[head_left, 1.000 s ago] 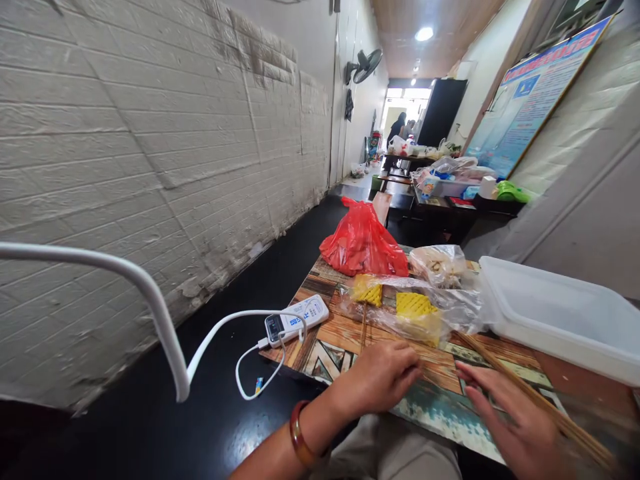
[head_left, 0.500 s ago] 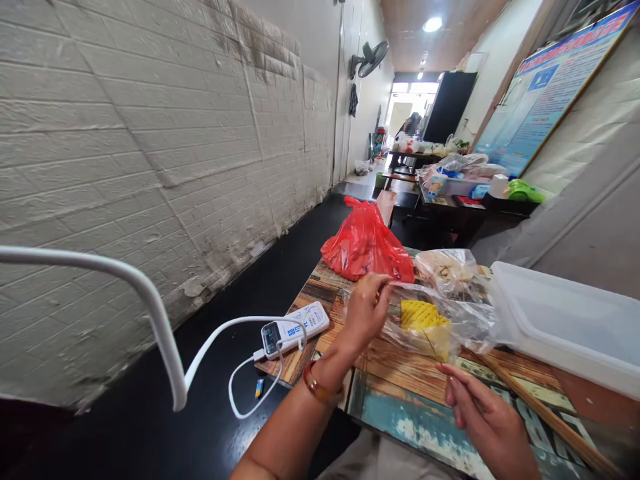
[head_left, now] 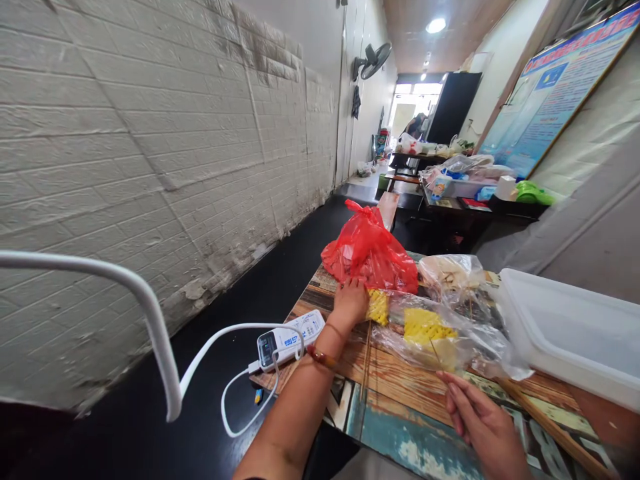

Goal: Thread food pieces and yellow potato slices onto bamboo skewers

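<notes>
My right hand [head_left: 480, 413] pinches the end of a thin wooden skewer [head_left: 434, 351] at the table's near side. The skewer leads up to a yellow, textured food piece [head_left: 429, 325] lying on clear plastic [head_left: 390, 339]. Further left, my left hand [head_left: 351, 301] reaches over the tabletop with its fingers curled down; their tips are hidden. Beside it lies a second yellow piece [head_left: 379, 307], with thin skewers [head_left: 367, 360] running toward me from below it. Just behind my left hand stands a knotted red plastic bag [head_left: 370, 250].
A white plastic tub [head_left: 575, 333] stands at the right, with a clear bag of pale food [head_left: 450, 273] beside it. A white power bank [head_left: 290, 340] with a cable sits at the left table edge. One person [head_left: 415, 125] bends far back.
My left hand has moved left from the clear plastic toward the table's edge, uncovering the second yellow piece and thin skewers. My right hand keeps its pinch on the skewer, almost in place.
</notes>
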The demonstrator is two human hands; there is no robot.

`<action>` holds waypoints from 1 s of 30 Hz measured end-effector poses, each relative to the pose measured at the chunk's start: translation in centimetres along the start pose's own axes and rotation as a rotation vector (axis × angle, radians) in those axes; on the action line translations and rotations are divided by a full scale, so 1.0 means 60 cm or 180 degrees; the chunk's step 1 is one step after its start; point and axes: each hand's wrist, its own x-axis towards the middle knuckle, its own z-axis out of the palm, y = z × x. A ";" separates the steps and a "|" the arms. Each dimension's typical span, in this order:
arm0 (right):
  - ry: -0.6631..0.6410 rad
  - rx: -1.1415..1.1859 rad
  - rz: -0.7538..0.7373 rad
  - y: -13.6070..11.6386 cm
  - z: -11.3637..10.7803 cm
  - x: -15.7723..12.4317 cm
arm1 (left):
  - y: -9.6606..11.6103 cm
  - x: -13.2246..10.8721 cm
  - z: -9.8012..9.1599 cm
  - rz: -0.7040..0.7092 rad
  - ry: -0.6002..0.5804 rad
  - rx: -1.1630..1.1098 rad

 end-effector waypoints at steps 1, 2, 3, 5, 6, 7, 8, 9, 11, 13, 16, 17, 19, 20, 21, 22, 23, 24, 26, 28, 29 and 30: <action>-0.0026 0.0010 0.0027 0.005 -0.001 0.002 | -0.001 -0.002 0.001 -0.0002 -0.0016 0.0021; -0.0053 0.0005 0.0050 0.011 -0.002 0.003 | -0.001 -0.003 0.001 -0.0002 -0.0024 0.0042; -0.0067 -0.0007 0.0067 0.016 -0.003 0.004 | -0.002 -0.004 0.000 0.0000 -0.0033 0.0060; -0.0120 -0.0045 0.0116 0.023 -0.006 0.006 | -0.001 -0.005 -0.005 0.0009 -0.0021 0.0069; -0.0136 -0.0059 0.0140 0.026 -0.007 0.007 | -0.001 -0.006 -0.009 0.0016 -0.0011 0.0064; -0.0137 -0.0066 0.0158 0.027 -0.007 0.007 | 0.000 -0.007 -0.012 0.0019 0.0002 0.0059; -0.0130 -0.0068 0.0164 0.028 -0.008 0.007 | 0.001 -0.009 -0.015 0.0022 0.0022 0.0054; -0.0120 -0.0065 0.0160 0.028 -0.008 0.007 | 0.002 -0.011 -0.018 0.0021 0.0052 0.0048; -0.0102 -0.0054 0.0136 0.028 -0.007 0.007 | 0.003 -0.014 -0.021 -0.0005 0.0168 0.0037; -0.0074 -0.0059 0.0122 0.029 -0.006 0.007 | 0.003 -0.016 -0.024 -0.0022 0.0322 -0.0001; 0.0013 -0.0063 0.0069 0.032 -0.003 0.007 | 0.005 -0.017 -0.032 -0.0042 0.0536 -0.0198; 0.0037 -0.0049 0.0046 0.033 -0.002 0.006 | 0.008 -0.019 -0.036 -0.0049 0.0633 -0.0334; 0.0062 0.0002 -0.0005 0.032 0.001 0.005 | 0.022 -0.025 -0.048 0.0016 0.0876 -0.0736; 0.0079 0.0026 -0.0025 0.031 0.002 0.003 | 0.032 -0.030 -0.055 0.0103 0.0986 -0.1001; 0.0093 0.0042 -0.0039 0.030 0.004 0.002 | 0.045 -0.037 -0.061 0.0258 0.1033 -0.1292; 0.0110 0.0050 -0.0050 0.028 0.005 0.002 | 0.059 -0.045 -0.066 0.0415 0.1023 -0.1606; 0.0128 0.0051 -0.0057 0.027 0.005 0.001 | 0.075 -0.052 -0.070 0.0617 0.0887 -0.1904; 0.0150 0.0047 -0.0059 0.026 0.005 0.001 | 0.091 -0.059 -0.071 0.0830 0.0667 -0.2126; 0.0179 0.0043 -0.0064 0.024 0.005 0.001 | 0.119 -0.068 -0.067 0.1302 0.0015 -0.2276; 0.0210 0.0081 -0.0096 0.023 0.003 0.002 | 0.139 -0.068 -0.054 0.1472 -0.0363 -0.2056; 0.0228 0.0120 -0.0118 0.022 0.002 0.002 | 0.146 -0.066 -0.047 0.1395 -0.0415 -0.1836; 0.0245 0.0164 -0.0137 0.021 0.001 0.001 | 0.151 -0.063 -0.039 0.1269 -0.0419 -0.1580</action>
